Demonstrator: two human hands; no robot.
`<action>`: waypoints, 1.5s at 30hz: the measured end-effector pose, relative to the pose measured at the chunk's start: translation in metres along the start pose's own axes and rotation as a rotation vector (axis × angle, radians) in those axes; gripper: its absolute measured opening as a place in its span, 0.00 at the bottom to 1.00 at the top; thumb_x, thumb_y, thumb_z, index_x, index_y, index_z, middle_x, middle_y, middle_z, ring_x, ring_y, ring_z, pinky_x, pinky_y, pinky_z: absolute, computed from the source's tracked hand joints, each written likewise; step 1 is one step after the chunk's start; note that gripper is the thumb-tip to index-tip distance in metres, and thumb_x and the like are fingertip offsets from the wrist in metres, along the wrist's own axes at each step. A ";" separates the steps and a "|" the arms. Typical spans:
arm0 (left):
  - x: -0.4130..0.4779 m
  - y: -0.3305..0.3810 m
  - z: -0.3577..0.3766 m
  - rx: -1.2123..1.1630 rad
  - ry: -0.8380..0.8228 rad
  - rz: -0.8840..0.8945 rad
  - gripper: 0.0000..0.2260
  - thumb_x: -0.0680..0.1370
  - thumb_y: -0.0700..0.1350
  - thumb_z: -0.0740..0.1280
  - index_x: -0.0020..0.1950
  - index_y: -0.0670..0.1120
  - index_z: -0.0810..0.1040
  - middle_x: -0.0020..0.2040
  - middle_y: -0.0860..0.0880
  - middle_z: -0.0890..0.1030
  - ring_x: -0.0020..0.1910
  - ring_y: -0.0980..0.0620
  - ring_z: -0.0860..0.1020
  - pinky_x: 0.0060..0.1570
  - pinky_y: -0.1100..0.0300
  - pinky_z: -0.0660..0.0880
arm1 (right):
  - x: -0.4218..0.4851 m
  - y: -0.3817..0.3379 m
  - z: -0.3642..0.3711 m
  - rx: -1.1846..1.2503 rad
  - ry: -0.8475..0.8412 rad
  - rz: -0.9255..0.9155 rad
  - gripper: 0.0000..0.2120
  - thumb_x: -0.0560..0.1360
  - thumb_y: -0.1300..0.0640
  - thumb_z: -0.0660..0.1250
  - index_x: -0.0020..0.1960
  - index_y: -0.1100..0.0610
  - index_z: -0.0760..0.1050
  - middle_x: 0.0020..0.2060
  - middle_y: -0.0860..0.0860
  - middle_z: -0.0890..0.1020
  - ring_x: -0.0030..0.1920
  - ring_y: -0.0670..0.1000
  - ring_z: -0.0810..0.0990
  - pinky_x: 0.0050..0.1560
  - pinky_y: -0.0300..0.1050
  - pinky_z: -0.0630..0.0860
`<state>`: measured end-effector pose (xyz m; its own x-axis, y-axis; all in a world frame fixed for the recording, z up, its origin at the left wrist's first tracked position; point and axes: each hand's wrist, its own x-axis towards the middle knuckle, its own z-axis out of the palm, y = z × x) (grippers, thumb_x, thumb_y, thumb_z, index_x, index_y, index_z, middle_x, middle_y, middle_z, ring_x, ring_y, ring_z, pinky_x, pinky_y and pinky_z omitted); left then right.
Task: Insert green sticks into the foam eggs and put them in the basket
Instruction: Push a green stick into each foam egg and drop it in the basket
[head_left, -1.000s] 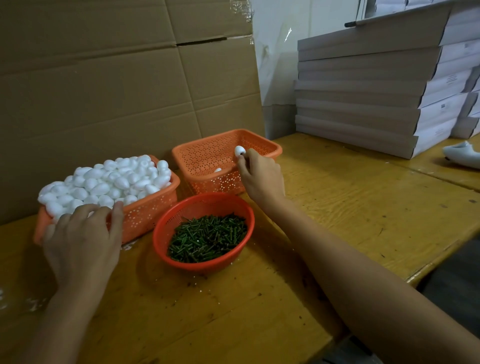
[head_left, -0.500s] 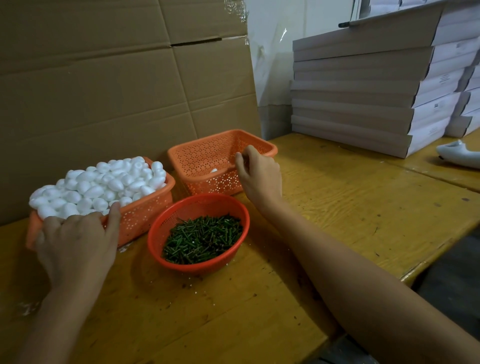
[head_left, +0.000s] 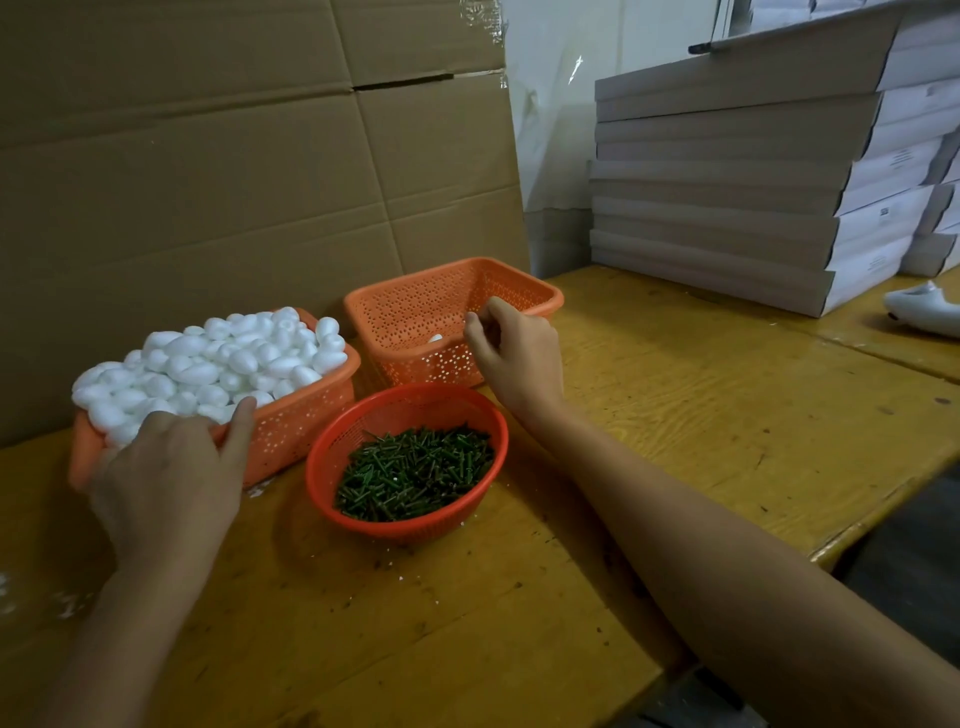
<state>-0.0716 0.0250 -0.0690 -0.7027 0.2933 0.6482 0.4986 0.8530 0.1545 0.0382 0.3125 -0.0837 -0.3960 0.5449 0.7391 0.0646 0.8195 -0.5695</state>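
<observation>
Your right hand (head_left: 514, 353) hung over the near rim of the orange perforated rectangular plastic basket (head_left: 415, 312) at the centre of the frame; its fingers (head_left: 498, 310) were loosely curled, thumb and forefinger apart, with nothing between them; a single white foam egg (head_left: 435, 338) lay inside that basket, just left of those fingertips and clear of them; only its smooth, matt white top showed above the rim, so whether it carried a stick could not be told.

Your left hand (head_left: 166, 467) rested at the lower left on the heap of white foam eggs (head_left: 218, 358) that overfilled the second orange perforated basket (head_left: 291, 426); the thumb lay stretched along the rim; the fingers were hidden under the hand, so I cannot tell whether they held an egg.

The short dark green sticks (head_left: 415, 473) lay in the round red mesh plastic bowl (head_left: 322, 452) between your hands, on the yellow wooden table (head_left: 675, 415).
</observation>
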 end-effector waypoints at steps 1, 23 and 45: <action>0.001 -0.001 0.000 -0.028 0.012 -0.004 0.33 0.84 0.64 0.56 0.34 0.40 0.81 0.37 0.37 0.79 0.33 0.38 0.76 0.37 0.46 0.72 | 0.000 0.001 0.000 0.002 -0.001 0.000 0.14 0.83 0.51 0.65 0.41 0.56 0.75 0.28 0.47 0.77 0.28 0.49 0.76 0.30 0.53 0.74; -0.002 0.005 -0.001 -0.012 0.066 0.163 0.13 0.86 0.45 0.62 0.49 0.38 0.78 0.36 0.39 0.81 0.34 0.39 0.75 0.31 0.50 0.67 | 0.000 -0.001 -0.002 0.019 -0.008 -0.020 0.15 0.83 0.51 0.65 0.41 0.56 0.75 0.28 0.48 0.77 0.28 0.49 0.76 0.29 0.51 0.73; 0.004 -0.012 0.008 -0.477 0.244 -0.012 0.03 0.79 0.39 0.73 0.52 0.42 0.85 0.49 0.41 0.86 0.47 0.39 0.83 0.51 0.42 0.80 | 0.002 0.001 -0.001 0.041 -0.013 -0.036 0.14 0.83 0.51 0.65 0.40 0.54 0.75 0.28 0.46 0.77 0.27 0.46 0.76 0.28 0.46 0.72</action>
<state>-0.0842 0.0189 -0.0743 -0.5995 0.1275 0.7902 0.7068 0.5476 0.4478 0.0386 0.3145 -0.0817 -0.4096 0.5128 0.7545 0.0128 0.8302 -0.5573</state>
